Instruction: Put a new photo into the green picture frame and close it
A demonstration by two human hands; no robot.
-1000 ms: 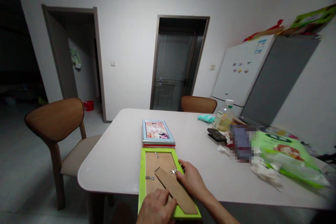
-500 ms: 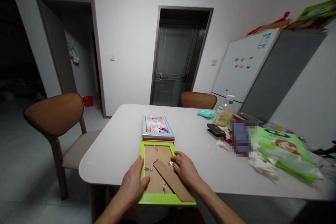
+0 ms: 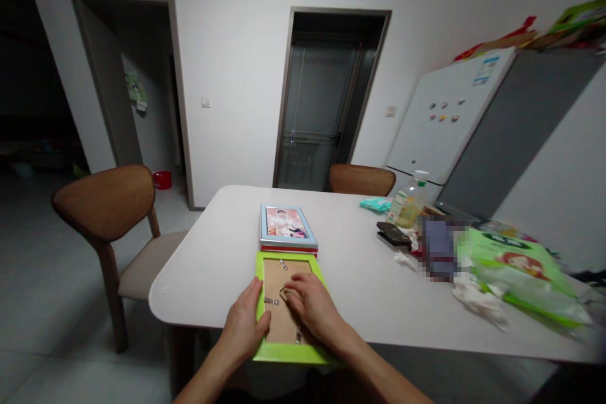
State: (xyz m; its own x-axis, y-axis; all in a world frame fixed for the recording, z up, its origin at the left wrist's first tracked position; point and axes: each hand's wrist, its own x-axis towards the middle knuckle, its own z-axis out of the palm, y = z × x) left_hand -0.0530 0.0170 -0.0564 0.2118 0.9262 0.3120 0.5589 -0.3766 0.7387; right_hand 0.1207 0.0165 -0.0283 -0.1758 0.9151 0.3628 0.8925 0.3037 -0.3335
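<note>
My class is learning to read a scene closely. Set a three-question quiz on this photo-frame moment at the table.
1. True or false: the green frame lies back side up on the white table.
2. What does the right hand rest on? A) the backing board B) the bottle C) the chair
3. Fill in: the left hand rests on the frame's ____ edge.

Key: 1 true. 2 A. 3 left. Beyond the frame lies a stack topped by a blue frame; the bottle stands apart to the right.

Two bare forearms, left hand (image 3: 246, 325), right hand (image 3: 312, 306); no sleeves visible.
</note>
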